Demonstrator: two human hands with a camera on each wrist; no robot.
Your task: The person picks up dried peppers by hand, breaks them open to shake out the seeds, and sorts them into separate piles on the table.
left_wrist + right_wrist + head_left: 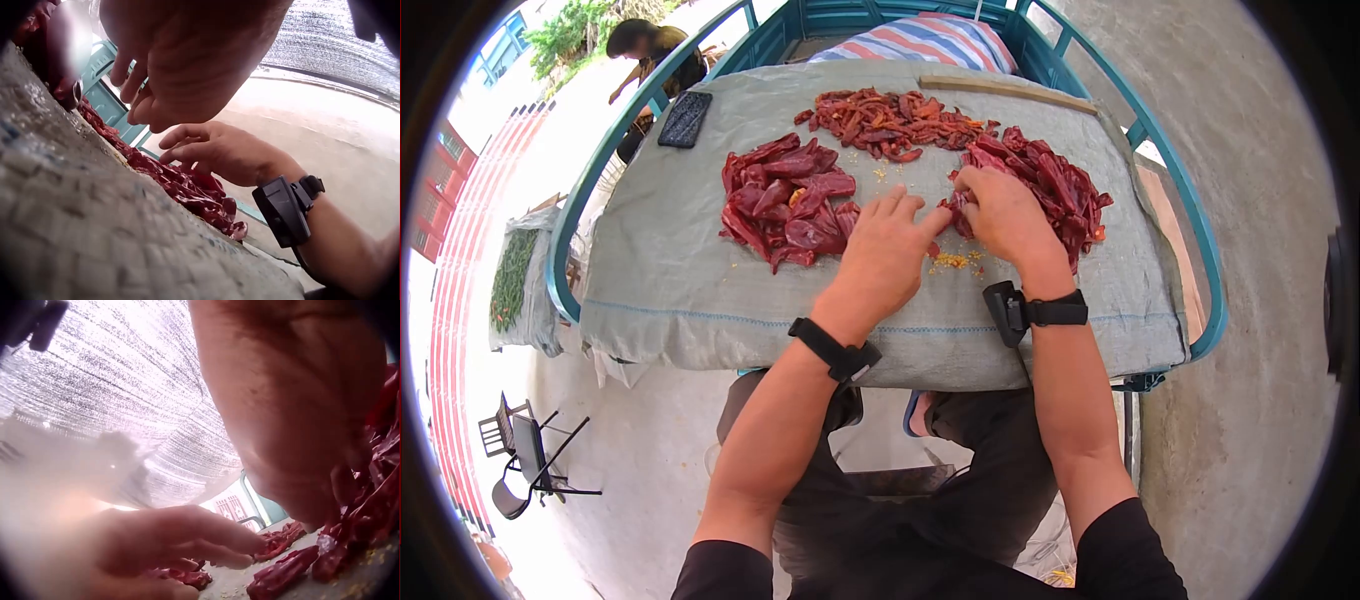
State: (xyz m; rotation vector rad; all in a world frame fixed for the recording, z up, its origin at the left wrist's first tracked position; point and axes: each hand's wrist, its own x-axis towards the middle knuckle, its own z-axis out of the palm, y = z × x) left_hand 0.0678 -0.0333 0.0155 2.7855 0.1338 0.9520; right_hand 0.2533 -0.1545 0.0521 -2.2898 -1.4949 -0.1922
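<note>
Dried red chili peppers lie in three heaps on a grey woven sheet (670, 260). The left heap (775, 195) has broad, dark pods; the back heap (890, 118) has smaller, brighter ones; the right heap (1065, 190) has long, wrinkled ones. My left hand (880, 255) is palm down at the left heap's right edge, fingers loosely extended, nothing seen in them. My right hand (1010, 220) reaches over the right heap's left edge, fingertips down among pods. Whether it pinches one I cannot tell. A loose chili pepper (284, 572) lies below its fingers in the right wrist view.
Yellow seeds (953, 260) are scattered between the heaps. A dark phone-like slab (685, 120) lies at the back left, and a wooden strip (1005, 90) at the back. Teal rails (585, 215) flank the sheet. A person (662, 60) is beyond the left rail.
</note>
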